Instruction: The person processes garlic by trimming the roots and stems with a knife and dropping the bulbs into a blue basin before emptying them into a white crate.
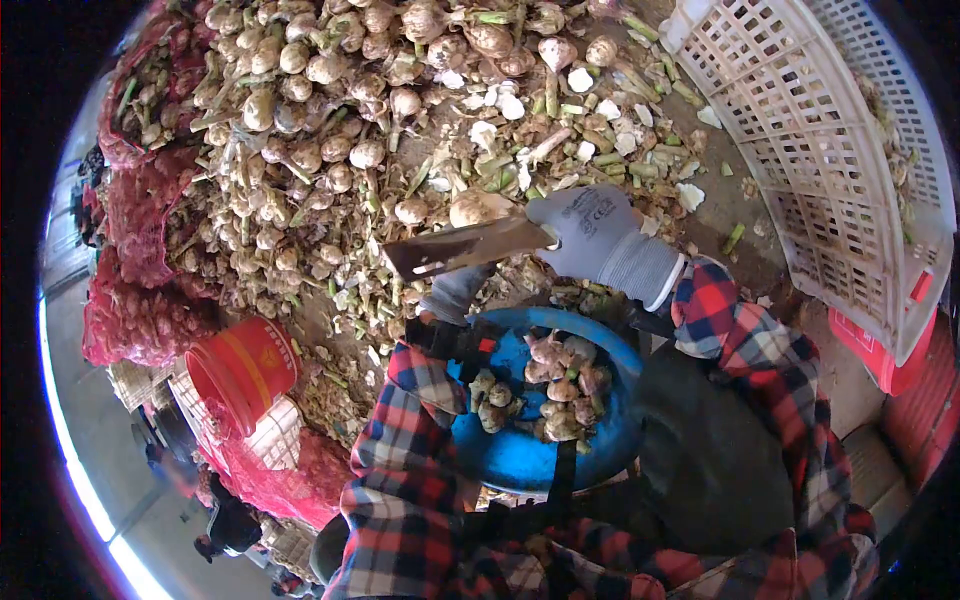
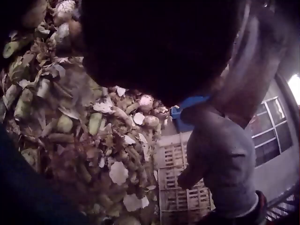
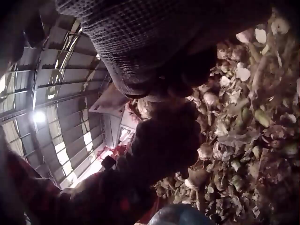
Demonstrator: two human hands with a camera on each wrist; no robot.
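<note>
Currently, a broad knife (image 1: 470, 248) is being gripped by the gloved right hand (image 1: 595, 235), fingers curled round its handle, just beyond the blue basin (image 1: 600, 335). The left hand (image 1: 455, 292) is being partly hidden by the blade, between it and the basin; whether its fingers are open or closed cannot be told. A large garlic bulb (image 1: 480, 207) is being shown against the far edge of the blade, beyond the basin; whether it is being touched cannot be told.

In the head view alone, the basin's contents are being shown, along with a tilted red bucket (image 1: 240, 375) to the left of the basin. In the left wrist view alone, a barred window (image 2: 272, 126) is being shown; only in the right wrist view is a bright lamp (image 3: 38, 116) being shown under the roof (image 3: 70, 93).

One knife, one blue basin and two gloved hands are being seen. Roughly a dozen bulbs (image 1: 562, 390) are being held in the basin. One big white crate (image 1: 790, 160) is being seen to the right of the basin. Heaped garlic (image 1: 290, 150), too plentiful to be counted, is being spread beyond the basin, with cut stalks and peelings (image 1: 620, 130) lying nearer.
</note>
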